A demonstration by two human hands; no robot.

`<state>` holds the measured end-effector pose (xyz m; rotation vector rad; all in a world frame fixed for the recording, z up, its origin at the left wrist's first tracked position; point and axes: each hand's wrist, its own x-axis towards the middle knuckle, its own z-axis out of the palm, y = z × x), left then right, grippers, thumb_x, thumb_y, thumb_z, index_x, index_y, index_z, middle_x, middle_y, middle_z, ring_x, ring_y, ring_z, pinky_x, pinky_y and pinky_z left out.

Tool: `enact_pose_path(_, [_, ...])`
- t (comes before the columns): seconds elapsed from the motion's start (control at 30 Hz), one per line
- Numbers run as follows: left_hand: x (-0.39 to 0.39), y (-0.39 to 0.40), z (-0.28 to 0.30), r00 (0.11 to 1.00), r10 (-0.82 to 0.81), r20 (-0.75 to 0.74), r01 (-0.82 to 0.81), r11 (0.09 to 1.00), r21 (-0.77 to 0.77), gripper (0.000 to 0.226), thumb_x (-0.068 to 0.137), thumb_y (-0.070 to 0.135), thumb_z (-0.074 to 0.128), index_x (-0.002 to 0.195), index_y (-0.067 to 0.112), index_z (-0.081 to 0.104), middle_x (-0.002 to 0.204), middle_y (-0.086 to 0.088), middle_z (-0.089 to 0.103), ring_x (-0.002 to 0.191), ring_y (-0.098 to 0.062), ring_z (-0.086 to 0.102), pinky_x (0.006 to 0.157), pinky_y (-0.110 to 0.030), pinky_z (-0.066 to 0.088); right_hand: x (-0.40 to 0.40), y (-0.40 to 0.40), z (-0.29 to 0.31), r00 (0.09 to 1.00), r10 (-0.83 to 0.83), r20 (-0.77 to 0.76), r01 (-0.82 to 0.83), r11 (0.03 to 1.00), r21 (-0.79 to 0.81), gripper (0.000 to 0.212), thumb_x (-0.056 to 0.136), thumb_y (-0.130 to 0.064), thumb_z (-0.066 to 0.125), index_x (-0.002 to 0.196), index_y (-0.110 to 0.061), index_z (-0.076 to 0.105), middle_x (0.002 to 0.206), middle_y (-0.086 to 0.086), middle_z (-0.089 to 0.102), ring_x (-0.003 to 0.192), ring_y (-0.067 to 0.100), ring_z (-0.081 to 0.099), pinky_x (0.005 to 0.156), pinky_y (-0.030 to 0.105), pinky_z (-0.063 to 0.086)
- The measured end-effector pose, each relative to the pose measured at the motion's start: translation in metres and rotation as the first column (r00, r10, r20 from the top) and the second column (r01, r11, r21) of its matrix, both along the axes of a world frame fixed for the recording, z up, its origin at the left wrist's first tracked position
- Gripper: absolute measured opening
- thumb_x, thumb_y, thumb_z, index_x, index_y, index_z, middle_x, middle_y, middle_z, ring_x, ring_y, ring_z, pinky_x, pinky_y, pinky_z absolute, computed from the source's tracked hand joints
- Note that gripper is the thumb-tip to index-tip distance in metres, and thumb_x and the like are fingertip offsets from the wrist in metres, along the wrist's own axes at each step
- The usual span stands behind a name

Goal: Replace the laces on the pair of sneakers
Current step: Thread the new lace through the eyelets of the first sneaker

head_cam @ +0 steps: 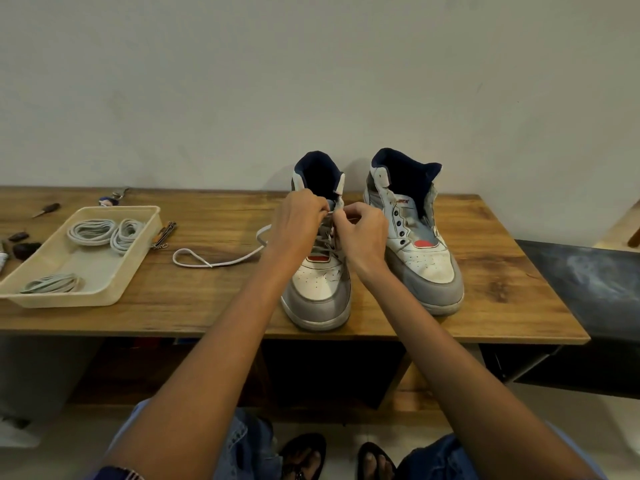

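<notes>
Soft, dim, even indoor light, faint shadows behind the sneakers (374, 233), wide-angle bending at edges.

Wooden table (502, 289): sneakers (415, 251), tray (114, 296)

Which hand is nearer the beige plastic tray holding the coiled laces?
Left. The left hand works at the laced grey-and-white sneaker, on the side facing the beige plastic tray. The right hand is at the same sneaker, farther from the tray.
</notes>
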<state>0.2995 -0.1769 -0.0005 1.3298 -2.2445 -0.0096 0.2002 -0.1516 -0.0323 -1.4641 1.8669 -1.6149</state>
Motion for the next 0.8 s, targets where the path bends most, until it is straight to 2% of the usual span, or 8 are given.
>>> enact_pose_path(0.13, [-0.003, -0.003, -0.001, 0.996, 0.039, 0.077, -0.037, 0.999, -0.026, 0.022, 0.096, 0.016, 0.047, 0.101, 0.011, 0.068, 0.093, -0.01, 0.061, 0.086, -0.023, 0.057, 0.063, -0.028, 0.04, 0.0, 0.001, 0.001, 1.0, 0.004, -0.019, -0.003, 1.0, 0.004, 0.015, 0.088, -0.015, 0.059, 0.084, -0.007, 0.071, 0.07, -0.005, 0.062, 0.064, 0.002, 0.055, 0.059, 0.008, 0.04])
enact_pose_path(0.27, [0.003, -0.004, 0.0, 0.997, -0.02, 0.07, 0.024, 0.998, -0.06, 0.024, 0.098, 0.02, 0.046, 0.106, 0.017, 0.068, 0.091, -0.009, 0.06, 0.086, -0.023, 0.055, 0.059, -0.03, 0.035, -0.006, 0.0, 0.004, 0.998, 0.058, 0.013, -0.058, 0.996, 0.064, 0.021, 0.091, -0.023, 0.057, 0.082, -0.009, 0.07, 0.073, -0.001, 0.065, 0.067, 0.008, 0.059, 0.066, 0.02, 0.048])
enact_pose_path(0.37, [0.002, -0.004, -0.006, 0.999, -0.017, 0.03, 0.02, 0.997, -0.08, 0.024, 0.096, 0.018, 0.047, 0.101, 0.013, 0.07, 0.088, -0.01, 0.061, 0.084, -0.023, 0.053, 0.059, -0.032, 0.038, -0.012, -0.002, 0.005, 0.958, 0.103, 0.269, -0.135, 0.985, 0.105, 0.032, 0.098, -0.028, 0.047, 0.077, -0.013, 0.065, 0.076, 0.01, 0.067, 0.068, 0.021, 0.065, 0.069, 0.034, 0.055])
enact_pose_path(0.5, [-0.006, -0.004, -0.014, 0.999, 0.034, -0.009, -0.035, 0.994, -0.108, 0.024, 0.096, 0.014, 0.046, 0.1, 0.009, 0.069, 0.087, -0.009, 0.061, 0.082, -0.02, 0.046, 0.062, -0.028, 0.027, -0.011, -0.002, 0.002, 0.862, 0.118, 0.492, -0.205, 0.971, 0.126, 0.019, 0.096, -0.016, 0.052, 0.082, -0.011, 0.063, 0.074, 0.003, 0.062, 0.057, 0.006, 0.061, 0.061, 0.022, 0.054])
enact_pose_path(0.6, [-0.007, -0.005, -0.016, 0.998, 0.028, -0.065, -0.033, 0.996, -0.084, 0.024, 0.095, 0.014, 0.048, 0.107, 0.011, 0.068, 0.093, -0.009, 0.065, 0.091, -0.023, 0.051, 0.066, -0.027, 0.03, -0.01, -0.004, 0.002, 0.808, 0.117, 0.577, -0.226, 0.967, 0.119, 0.011, 0.093, -0.012, 0.057, 0.083, -0.011, 0.062, 0.072, 0.001, 0.06, 0.059, 0.009, 0.057, 0.056, 0.018, 0.05])
enact_pose_path(0.7, [-0.004, -0.007, -0.012, 0.982, -0.012, -0.19, -0.004, 0.997, -0.081, 0.02, 0.093, 0.018, 0.053, 0.103, 0.012, 0.07, 0.093, -0.005, 0.068, 0.089, -0.019, 0.056, 0.069, -0.028, 0.041, -0.01, -0.008, 0.002, 0.867, 0.079, 0.493, -0.172, 0.974, 0.145, 0.014, 0.094, -0.011, 0.054, 0.082, -0.013, 0.06, 0.077, 0.003, 0.062, 0.067, 0.015, 0.06, 0.063, 0.028, 0.055])
enact_pose_path(0.77, [0.0, -0.008, -0.007, 0.929, -0.019, -0.369, -0.029, 0.992, -0.125, 0.017, 0.092, 0.019, 0.056, 0.097, 0.013, 0.07, 0.09, -0.001, 0.068, 0.082, -0.013, 0.055, 0.069, -0.023, 0.039, -0.017, -0.01, 0.005, 0.972, -0.01, 0.234, -0.031, 0.985, 0.17, 0.012, 0.096, -0.014, 0.049, 0.087, -0.014, 0.056, 0.085, 0.002, 0.061, 0.082, 0.018, 0.062, 0.078, 0.036, 0.055])
enact_pose_path(0.8, [0.004, -0.01, -0.005, 0.899, -0.002, -0.438, -0.069, 0.987, -0.148, 0.016, 0.092, 0.02, 0.057, 0.097, 0.013, 0.07, 0.09, -0.001, 0.067, 0.081, -0.013, 0.056, 0.068, -0.021, 0.038, -0.021, -0.011, 0.01, 0.983, -0.062, 0.171, 0.04, 0.991, 0.129, 0.011, 0.098, -0.014, 0.046, 0.09, -0.014, 0.053, 0.087, 0.002, 0.06, 0.085, 0.019, 0.062, 0.082, 0.037, 0.054])
